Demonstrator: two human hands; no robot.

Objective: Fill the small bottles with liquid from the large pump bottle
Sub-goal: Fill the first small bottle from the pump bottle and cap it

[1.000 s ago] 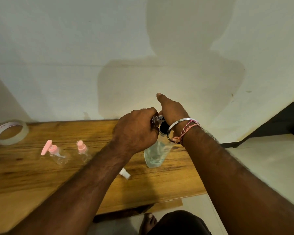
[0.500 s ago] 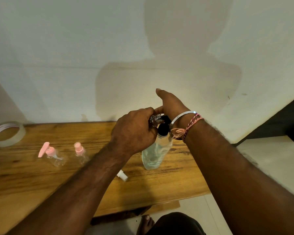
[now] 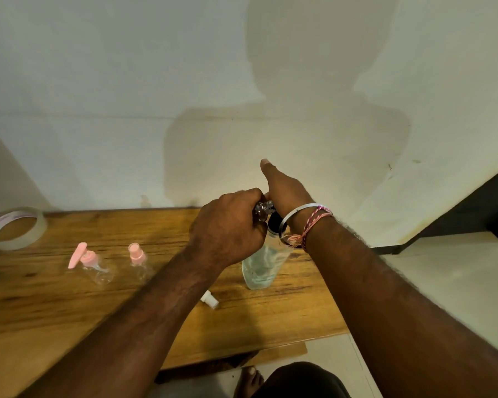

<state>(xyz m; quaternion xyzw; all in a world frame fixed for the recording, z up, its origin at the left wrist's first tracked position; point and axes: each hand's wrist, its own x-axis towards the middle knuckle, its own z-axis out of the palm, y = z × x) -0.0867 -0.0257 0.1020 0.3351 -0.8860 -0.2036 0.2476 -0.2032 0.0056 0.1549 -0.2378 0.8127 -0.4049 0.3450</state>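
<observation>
Bare table (image 3: pixel 270 320) lies in front of the large bottle (image 3: pixel 259 268); pink-capped bottles (image 3: pixel 137 261) crowd its left.

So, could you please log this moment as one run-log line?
left hand: holds small bottle at pump | right hand: on pump head | large pump bottle: upright on table | two pink-capped bottles: waiting, left

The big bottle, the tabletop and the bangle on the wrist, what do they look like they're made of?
Big bottle: likely clear plastic, glossy; the pale liquid shows through it.
Tabletop: wood or wood-look laminate, smooth; brown grain streaks run along it.
Bangle: probably metal, polished; thin silver band with a bright glint.
</observation>
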